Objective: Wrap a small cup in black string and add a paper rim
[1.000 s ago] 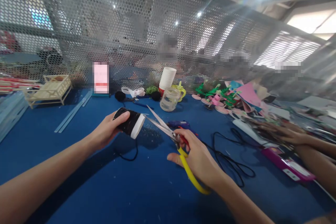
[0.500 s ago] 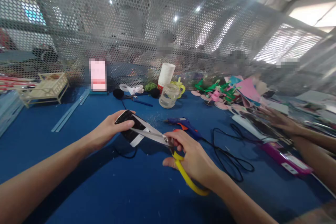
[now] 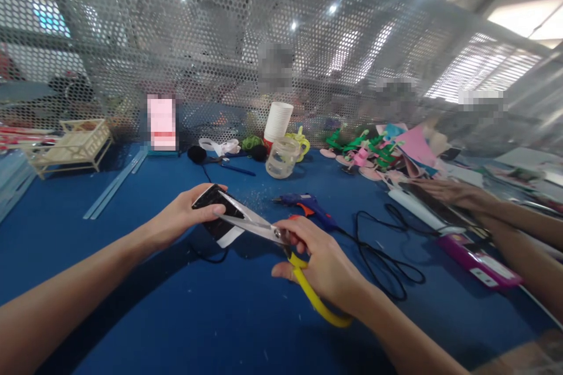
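My left hand (image 3: 193,208) pinches a small black-wrapped piece with a white edge (image 3: 212,215), its thumb on the near face. A dark strand runs from a black yarn ball (image 3: 196,155) down toward this hand. My right hand (image 3: 323,261) grips yellow-handled scissors (image 3: 314,299). The scissor blades are apart and point left; one lies along the right side of the black piece, the other reaches the left thumb tip. Whether the blades are biting into anything cannot be made out. Just beyond my right hand lies a blue glue gun (image 3: 308,204) with an orange trigger.
Behind are a clear jar (image 3: 281,158), stacked white cups (image 3: 278,120), a phone (image 3: 162,123) and green and pink craft pieces (image 3: 360,155). A small cream rack (image 3: 73,146) stands left. Black cord (image 3: 387,269) and a purple power strip (image 3: 477,263) lie right, near another person's hands (image 3: 461,194).
My hands and the scissors hold nearly the same pose. The other person's hands at the right have shifted slightly left. The view has moved a little.
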A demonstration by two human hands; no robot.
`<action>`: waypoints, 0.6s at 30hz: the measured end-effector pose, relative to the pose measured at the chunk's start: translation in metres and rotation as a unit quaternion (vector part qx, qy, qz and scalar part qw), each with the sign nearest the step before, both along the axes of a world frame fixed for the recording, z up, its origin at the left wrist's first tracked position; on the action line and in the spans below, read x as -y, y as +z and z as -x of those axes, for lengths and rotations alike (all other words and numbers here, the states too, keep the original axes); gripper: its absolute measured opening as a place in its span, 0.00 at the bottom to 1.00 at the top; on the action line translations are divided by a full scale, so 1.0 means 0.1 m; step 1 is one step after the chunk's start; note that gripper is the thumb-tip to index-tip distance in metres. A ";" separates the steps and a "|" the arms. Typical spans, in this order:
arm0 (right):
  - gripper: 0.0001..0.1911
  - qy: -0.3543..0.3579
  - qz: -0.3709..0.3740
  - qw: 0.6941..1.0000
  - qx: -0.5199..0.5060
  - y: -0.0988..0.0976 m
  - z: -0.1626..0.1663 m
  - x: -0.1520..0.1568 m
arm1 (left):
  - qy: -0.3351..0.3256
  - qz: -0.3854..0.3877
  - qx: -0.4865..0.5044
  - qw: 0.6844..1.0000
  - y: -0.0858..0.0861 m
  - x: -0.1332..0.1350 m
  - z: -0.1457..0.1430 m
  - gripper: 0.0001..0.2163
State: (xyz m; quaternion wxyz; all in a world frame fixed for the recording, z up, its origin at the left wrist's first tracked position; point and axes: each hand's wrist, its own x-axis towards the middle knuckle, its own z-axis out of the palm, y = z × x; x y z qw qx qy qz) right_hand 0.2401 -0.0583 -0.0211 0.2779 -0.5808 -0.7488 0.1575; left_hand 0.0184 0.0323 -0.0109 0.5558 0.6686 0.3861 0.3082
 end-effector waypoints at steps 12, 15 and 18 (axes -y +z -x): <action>0.21 -0.011 -0.015 0.999 0.027 0.00 0.00 0.01 | 0.002 0.001 0.008 1.000 -0.01 -0.01 -0.01 0.24; 0.21 -0.012 -0.022 0.999 0.030 0.00 0.00 0.01 | 0.000 -0.002 0.005 1.000 0.00 -0.01 -0.01 0.23; 0.20 -0.015 -0.029 0.999 0.043 0.00 0.00 0.02 | 0.008 -0.002 0.004 1.000 0.00 0.00 -0.01 0.23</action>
